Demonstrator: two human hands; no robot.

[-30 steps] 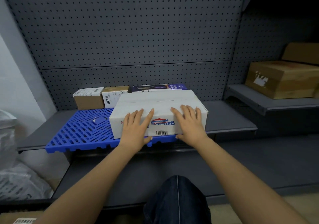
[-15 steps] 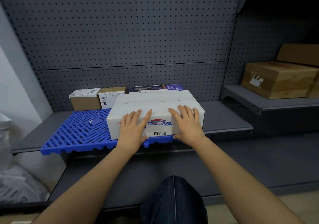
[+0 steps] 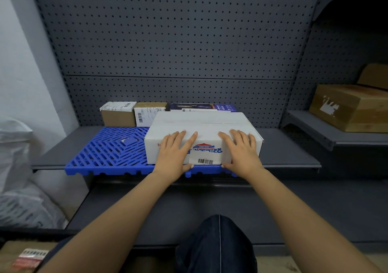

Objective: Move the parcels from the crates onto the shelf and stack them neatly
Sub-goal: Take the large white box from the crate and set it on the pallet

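Observation:
A white parcel (image 3: 202, 123) with a red and blue logo and a barcode label lies on the blue plastic grid mat (image 3: 109, 153) on the grey shelf (image 3: 289, 153). My left hand (image 3: 174, 153) lies flat on its front left, fingers over the top edge. My right hand (image 3: 241, 151) presses the front right the same way. Behind it along the pegboard stand a small brown box (image 3: 118, 115), a labelled brown box (image 3: 147, 113) and a dark blue box (image 3: 203, 106).
Two large brown cartons (image 3: 348, 106) sit on a shelf at the right. White plastic bags (image 3: 16, 167) lie at the left. A parcel with a red label (image 3: 25, 258) shows at the bottom left. A lower grey shelf (image 3: 189, 205) runs beneath, my knee in front.
The white parcel has slid slightly back on the mat under both hands. My view has shifted a little.

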